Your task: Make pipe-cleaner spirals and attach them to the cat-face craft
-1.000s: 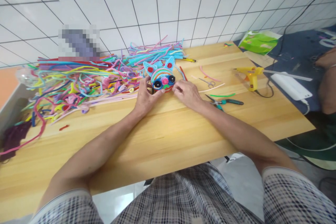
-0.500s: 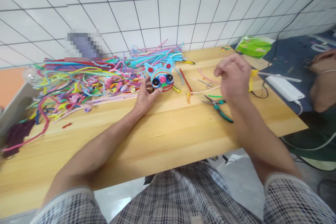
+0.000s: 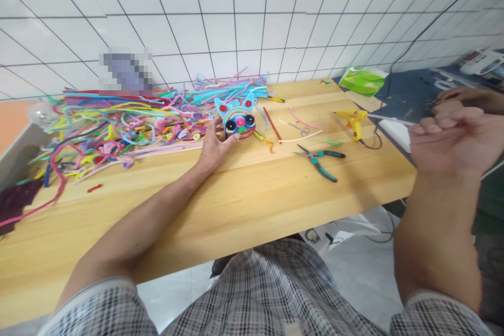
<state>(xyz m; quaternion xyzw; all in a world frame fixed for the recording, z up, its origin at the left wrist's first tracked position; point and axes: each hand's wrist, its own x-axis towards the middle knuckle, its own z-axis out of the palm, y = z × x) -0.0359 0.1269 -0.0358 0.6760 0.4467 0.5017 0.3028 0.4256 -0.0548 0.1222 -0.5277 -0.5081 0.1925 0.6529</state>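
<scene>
A blue cat-like head with pointed ears and black eyes (image 3: 240, 121) stands upright on the wooden table (image 3: 244, 210). My left hand (image 3: 216, 144) grips its left side, with the fingers partly hidden behind it. Far to the right, my right hand (image 3: 452, 139) is raised past the table's right end, its fingers curled; whatever they may hold is too blurred to make out. Pliers with green and black handles (image 3: 321, 160), scissors (image 3: 301, 129) and a yellow glue gun (image 3: 354, 119) lie between the two hands.
Colourful pipe cleaners (image 3: 129, 131) are heaped at the left and back, against the tiled wall. A green packet (image 3: 362, 81) sits at the back right. Another person's hand (image 3: 468, 98) is over the dark blue surface beside my right hand.
My right hand has swung right, from above the table to beyond its right end, uncovering the glue gun. My left hand stays on the cat-like head. The view has shifted slightly.
</scene>
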